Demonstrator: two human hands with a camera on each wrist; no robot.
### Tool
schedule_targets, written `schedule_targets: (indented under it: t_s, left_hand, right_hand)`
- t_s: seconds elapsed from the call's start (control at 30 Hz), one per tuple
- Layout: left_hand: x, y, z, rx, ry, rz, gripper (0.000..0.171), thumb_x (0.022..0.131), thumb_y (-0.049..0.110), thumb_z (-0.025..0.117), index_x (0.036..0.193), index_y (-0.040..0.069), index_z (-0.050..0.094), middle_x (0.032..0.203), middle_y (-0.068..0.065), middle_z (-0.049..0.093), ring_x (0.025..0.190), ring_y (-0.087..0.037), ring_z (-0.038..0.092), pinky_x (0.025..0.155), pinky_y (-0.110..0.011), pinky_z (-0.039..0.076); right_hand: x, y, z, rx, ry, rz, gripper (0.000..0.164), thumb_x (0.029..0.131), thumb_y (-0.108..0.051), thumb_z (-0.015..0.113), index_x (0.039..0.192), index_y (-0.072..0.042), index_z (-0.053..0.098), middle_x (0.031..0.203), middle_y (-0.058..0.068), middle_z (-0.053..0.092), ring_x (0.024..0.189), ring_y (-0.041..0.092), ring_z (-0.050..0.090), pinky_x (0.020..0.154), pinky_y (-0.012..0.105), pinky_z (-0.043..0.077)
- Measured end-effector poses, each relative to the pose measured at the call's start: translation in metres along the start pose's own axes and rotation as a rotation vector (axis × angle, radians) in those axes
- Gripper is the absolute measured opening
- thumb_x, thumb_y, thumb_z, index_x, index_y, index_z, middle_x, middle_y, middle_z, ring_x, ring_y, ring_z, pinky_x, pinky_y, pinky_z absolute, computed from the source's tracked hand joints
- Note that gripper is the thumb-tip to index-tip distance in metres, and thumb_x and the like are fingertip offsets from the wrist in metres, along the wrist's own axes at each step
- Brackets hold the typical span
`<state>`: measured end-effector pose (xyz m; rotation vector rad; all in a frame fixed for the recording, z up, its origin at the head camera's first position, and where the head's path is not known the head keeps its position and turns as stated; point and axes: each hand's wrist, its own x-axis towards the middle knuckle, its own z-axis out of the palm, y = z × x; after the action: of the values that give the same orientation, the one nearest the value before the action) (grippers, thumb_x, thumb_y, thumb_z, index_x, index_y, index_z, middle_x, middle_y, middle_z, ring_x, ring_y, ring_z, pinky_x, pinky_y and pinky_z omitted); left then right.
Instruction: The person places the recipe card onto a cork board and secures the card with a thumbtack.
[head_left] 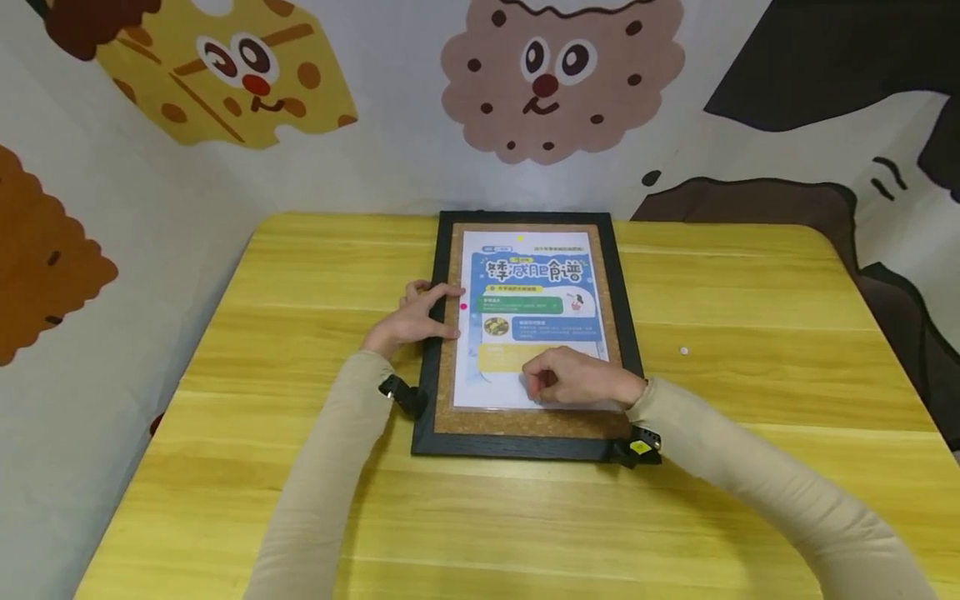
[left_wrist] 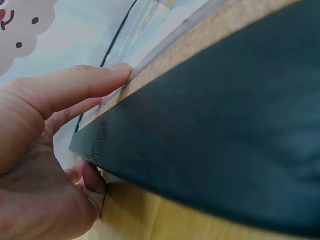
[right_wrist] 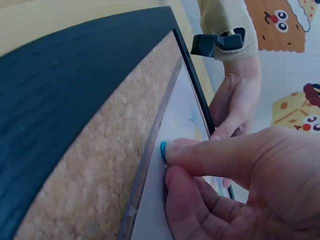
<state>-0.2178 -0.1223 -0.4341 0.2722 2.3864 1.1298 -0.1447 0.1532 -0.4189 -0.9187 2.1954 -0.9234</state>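
A printed poster sheet (head_left: 536,250) in a clear cover lies on a cork board (head_left: 487,423) with a black frame (head_left: 510,447). My right hand (head_left: 573,377) is over the sheet's lower edge, where its thumb and index finger pinch a blue thumbtack (right_wrist: 163,150) against the sheet. My left hand (head_left: 408,323) reaches over the frame's left side; its thumb and a finger rest, spread, at the sheet's left edge. Between those fingertips sits a pink thumbtack (head_left: 463,307). Near the sheet's top edge is a yellow thumbtack (head_left: 520,239).
The board lies on a yellow wood-grain table (head_left: 300,333), its far end by the cartoon-print wall covering (head_left: 397,167). A small white round piece (head_left: 683,351) lies on the table, right of the board.
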Motion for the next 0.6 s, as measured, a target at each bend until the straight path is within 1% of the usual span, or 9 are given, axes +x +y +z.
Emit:
schedule_targets:
  t_s: [0.13,0.43,0.6]
  left_hand:
    - [0.0003,0.0005,-0.0005,-0.002,0.0,-0.004,0.069,0.083,0.017,0.076,0.144,0.021,0.043,0.154,-0.019,-0.005,0.134,-0.041,0.007,0.105,-0.059,0.019]
    - [-0.0001,0.0015,-0.0001,0.002,-0.002,-0.009,0.069,0.083,0.018,0.076,0.144,0.022,0.043,0.154,-0.019,-0.006,0.134,-0.041,0.007,0.105,-0.059,0.018]
    - [0.0008,0.0009,0.0001,-0.003,-0.001,-0.007,0.069,0.083,0.018,0.076,0.144,0.021,0.043,0.154,-0.018,-0.006,0.134,-0.041,0.007,0.105,-0.059,0.018]
  right_hand:
    - [0.0004,0.0016,-0.0017,0.019,-0.006,-0.006,0.02,0.081,0.012,0.062,0.077,-0.008,0.064,0.074,-0.003,0.06,0.065,0.011,0.05,0.06,0.025,0.041]
    - [-0.0005,0.0032,-0.0019,0.06,-0.004,0.026,0.019,0.083,0.01,0.063,0.078,-0.008,0.064,0.075,-0.001,0.06,0.064,0.013,0.05,0.059,0.025,0.041]
    - [-0.0004,0.0061,-0.0021,0.098,-0.011,0.03,0.019,0.082,0.011,0.063,0.079,-0.007,0.065,0.074,0.0,0.061,0.063,0.013,0.05,0.058,0.025,0.04]
